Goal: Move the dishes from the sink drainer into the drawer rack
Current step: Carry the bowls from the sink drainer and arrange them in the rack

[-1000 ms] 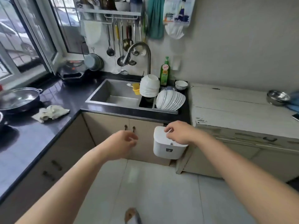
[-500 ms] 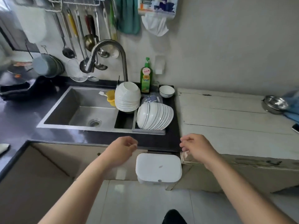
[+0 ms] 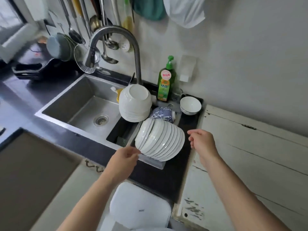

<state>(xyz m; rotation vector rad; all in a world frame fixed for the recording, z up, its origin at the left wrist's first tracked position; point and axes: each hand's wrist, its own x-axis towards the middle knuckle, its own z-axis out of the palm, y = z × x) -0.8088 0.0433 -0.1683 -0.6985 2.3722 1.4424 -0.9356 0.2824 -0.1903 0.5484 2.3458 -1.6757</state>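
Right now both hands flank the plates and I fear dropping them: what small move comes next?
Probably close both hands on the row of white plates: the left hand already touches its near edge, while the right hand hovers open just beside it.

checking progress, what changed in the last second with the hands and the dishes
Both hands rose from cabinet height to the row of plates: the left hand now touches its near edge, the right hand hovers beside its far end, apart. Nothing lifted. The stacked bowls stayed put.
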